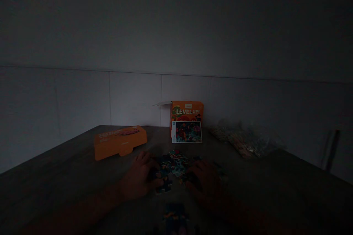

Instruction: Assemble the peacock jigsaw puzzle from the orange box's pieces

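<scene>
The light is dim, so fine detail is hard to make out. My left hand curves around the left side of a cluster of jigsaw puzzle pieces, gripping pieces at the edge. Its thumb touches a dark blue puzzle piece at the near left. On the opposite side, my right hand has bent fingers and its thumb around pieces at the cluster's right edge; what lies under its palm is hidden. Closer to me lies another dark section of puzzle with an orange band.
An orange box marked "LEVEL UP!" stands at the back, with a picture card leaning on it. An orange carton piece lies left. A clear plastic bag of pieces rests right. Behind the table is a wall.
</scene>
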A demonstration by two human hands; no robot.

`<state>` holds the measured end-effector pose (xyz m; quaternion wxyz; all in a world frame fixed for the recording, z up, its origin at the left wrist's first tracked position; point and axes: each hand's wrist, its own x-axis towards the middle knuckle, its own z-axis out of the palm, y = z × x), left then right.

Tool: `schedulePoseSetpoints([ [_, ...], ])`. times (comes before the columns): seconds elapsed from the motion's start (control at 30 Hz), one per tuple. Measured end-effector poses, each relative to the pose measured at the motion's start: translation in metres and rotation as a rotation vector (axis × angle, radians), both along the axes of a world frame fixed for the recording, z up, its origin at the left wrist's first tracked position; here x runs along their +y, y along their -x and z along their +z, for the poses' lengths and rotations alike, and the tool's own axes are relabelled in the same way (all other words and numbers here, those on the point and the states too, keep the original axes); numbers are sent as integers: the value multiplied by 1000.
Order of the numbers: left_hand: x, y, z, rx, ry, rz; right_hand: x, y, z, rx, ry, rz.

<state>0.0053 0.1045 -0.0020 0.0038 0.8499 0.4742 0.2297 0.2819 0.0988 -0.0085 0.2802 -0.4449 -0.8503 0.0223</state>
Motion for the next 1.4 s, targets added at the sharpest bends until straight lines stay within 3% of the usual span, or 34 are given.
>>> schedulePoseSetpoints([
  [0.33,-5,-1,3,54,-128,33,4,-2,-3,2,-71,27],
  [0.8,3,6,1,13,-47,-82,5,-4,-2,-64,-106,48],
  [1.07,-2,2,5,28,-103,-93,4,-4,1,-65,-106,45],
  [1.4,2,8,2,2,-110,-249,2,-4,2,-78,-103,50],
])
